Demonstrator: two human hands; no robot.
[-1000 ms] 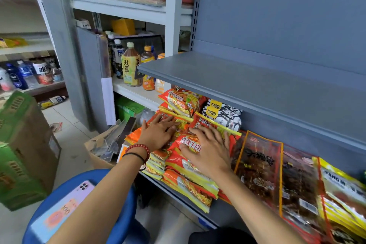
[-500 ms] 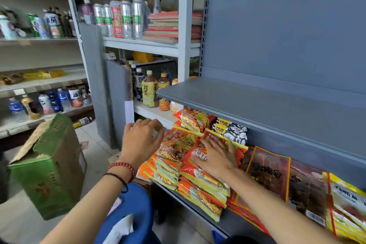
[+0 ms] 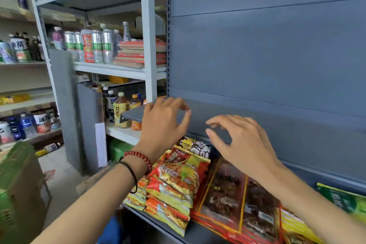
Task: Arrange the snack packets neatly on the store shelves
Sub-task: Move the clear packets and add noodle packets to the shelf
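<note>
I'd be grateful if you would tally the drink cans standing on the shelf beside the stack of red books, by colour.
Silver-and-green cans: 4
Red can: 1
Total: 5

From the right hand (image 3: 245, 144), open room runs twelve to three o'clock over the grey shelf (image 3: 297, 134), back to the blue panel (image 3: 257, 55). At six o'clock snack packets (image 3: 223, 196) lie packed together. At nine o'clock stand the left hand (image 3: 164, 125), a white post (image 3: 148, 45) and bottles (image 3: 120, 109).
</note>
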